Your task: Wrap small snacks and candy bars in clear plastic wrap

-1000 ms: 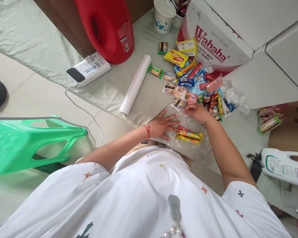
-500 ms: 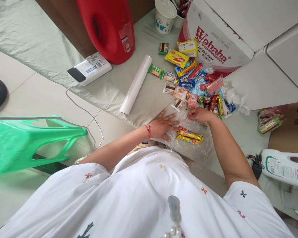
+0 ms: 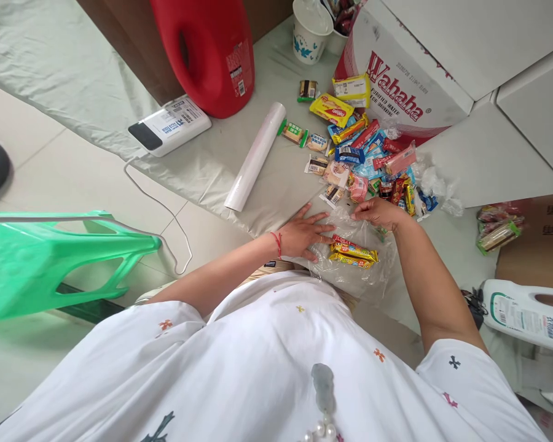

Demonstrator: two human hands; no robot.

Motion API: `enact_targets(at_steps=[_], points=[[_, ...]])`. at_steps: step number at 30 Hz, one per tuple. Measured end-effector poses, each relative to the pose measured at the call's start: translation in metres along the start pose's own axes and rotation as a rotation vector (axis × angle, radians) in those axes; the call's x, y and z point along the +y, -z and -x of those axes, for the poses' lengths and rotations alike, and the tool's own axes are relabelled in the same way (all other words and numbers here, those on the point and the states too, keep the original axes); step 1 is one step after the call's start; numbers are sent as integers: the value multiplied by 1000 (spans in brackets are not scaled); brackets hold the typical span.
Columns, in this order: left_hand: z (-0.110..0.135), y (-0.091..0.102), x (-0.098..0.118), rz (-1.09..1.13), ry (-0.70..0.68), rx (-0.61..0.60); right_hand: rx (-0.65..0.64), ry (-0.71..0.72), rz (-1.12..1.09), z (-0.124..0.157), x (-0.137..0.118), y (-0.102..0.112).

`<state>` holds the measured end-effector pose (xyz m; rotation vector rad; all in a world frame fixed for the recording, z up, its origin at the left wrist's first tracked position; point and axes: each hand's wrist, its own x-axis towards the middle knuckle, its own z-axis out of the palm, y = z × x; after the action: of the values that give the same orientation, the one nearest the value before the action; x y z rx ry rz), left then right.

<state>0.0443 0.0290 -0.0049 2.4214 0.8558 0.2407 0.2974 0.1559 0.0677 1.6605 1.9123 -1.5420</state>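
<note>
A crumpled sheet of clear plastic film (image 3: 350, 276) lies close in front of my shirt, with a few yellow and red wrapped snack bars (image 3: 354, 253) on it. My left hand (image 3: 304, 234), a red string on its wrist, lies flat with fingers spread on the film's left edge, beside the bars. At the film's far edge my right hand (image 3: 378, 213) is closed, thumb and fingertips pinching the plastic. Just beyond it is a heap of small wrapped snacks (image 3: 350, 153). To the left of the heap lies a white roll of film (image 3: 255, 157).
A red jug (image 3: 212, 55), a white power bank (image 3: 170, 126) with a cable, a paper cup (image 3: 311, 31) and a Wahaha carton (image 3: 396, 86) stand around the cloth. At the left is a green stool (image 3: 50, 264); at the right, a white bottle (image 3: 525, 313).
The whole view has shifted slightly. Both hands keep almost the same place and pose; the snack bars still lie on the film.
</note>
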Motion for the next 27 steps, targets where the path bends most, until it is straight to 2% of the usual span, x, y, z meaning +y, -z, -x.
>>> enact_targets(at_steps=[8, 14, 17, 21, 24, 27], points=[[1, -3, -2, -10, -6, 27, 272, 94, 36, 7, 17, 8], [1, -4, -3, -12, -5, 24, 159, 109, -15, -1, 7, -3], [1, -3, -2, -2, -3, 25, 124, 58, 49, -12, -4, -4], [1, -1, -1, 5, 1, 20, 80, 115, 176, -24, -13, -4], [1, -3, -2, -2, -4, 35, 107, 203, 138, -27, -18, -6], [1, -4, -3, -7, -9, 34, 219, 275, 23, -29, -23, -6]])
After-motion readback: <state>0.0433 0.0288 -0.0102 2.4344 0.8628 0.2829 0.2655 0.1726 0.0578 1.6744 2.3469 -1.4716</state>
